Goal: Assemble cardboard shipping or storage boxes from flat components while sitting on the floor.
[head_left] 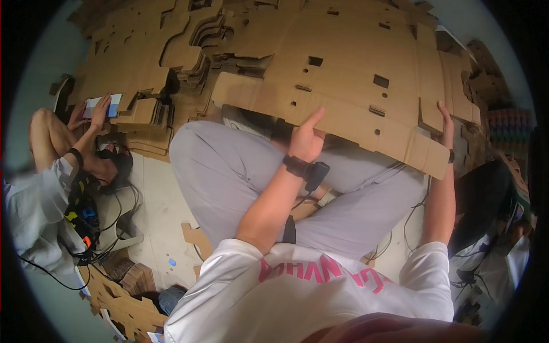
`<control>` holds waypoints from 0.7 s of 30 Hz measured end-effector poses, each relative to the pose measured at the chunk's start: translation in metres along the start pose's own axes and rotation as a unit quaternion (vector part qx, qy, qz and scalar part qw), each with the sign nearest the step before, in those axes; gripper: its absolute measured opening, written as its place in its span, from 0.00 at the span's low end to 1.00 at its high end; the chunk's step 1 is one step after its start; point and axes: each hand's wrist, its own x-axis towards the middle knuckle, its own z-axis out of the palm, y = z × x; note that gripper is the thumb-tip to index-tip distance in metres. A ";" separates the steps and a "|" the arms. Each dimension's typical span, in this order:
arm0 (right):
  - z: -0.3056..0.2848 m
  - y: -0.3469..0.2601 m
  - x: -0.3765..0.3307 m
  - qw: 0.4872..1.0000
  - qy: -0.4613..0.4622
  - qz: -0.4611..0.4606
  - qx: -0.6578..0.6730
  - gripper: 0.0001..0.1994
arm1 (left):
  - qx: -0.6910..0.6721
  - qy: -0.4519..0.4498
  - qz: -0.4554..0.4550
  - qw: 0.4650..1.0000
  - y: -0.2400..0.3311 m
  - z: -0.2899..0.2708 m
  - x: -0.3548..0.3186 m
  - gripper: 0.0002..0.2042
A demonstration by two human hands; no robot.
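A large brown die-cut cardboard sheet [346, 68] with square and round holes lies above my crossed legs, its near edge over my knees. My left hand [307, 142] is closed on that near edge, thumb on top and the other fingers hidden underneath. At the sheet's right end, my right hand [446, 123] holds the side edge beside a folded flap [430, 116]; its fingers are partly hidden by the cardboard. A dark band with a small black box [316, 176] sits on my left wrist.
Stacked cut cardboard [134, 51] spreads across the far left. There a co-worker's hands [98, 112] rest on a white-and-blue piece [113, 105]. Cables [119, 214] run along the floor at left. Cardboard scraps [196, 241] lie beside my left leg. Colourful stacked goods [509, 131] stand at right.
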 end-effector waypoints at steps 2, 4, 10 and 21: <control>-0.007 0.004 0.001 0.999 -0.009 0.034 0.019 0.15 | -0.005 0.005 0.004 1.000 0.000 -0.001 -0.003 0.14; -0.011 0.004 0.006 0.999 -0.025 0.029 0.024 0.15 | 0.022 0.024 -0.006 0.999 0.000 -0.007 0.000 0.14; 0.003 0.007 0.024 0.999 0.023 -0.003 -0.035 0.19 | -0.064 0.113 -0.037 0.991 -0.004 -0.029 0.022 0.13; 0.032 -0.005 0.003 0.988 0.067 -0.070 -0.118 0.23 | -0.102 0.086 -0.047 0.990 -0.006 -0.038 0.021 0.15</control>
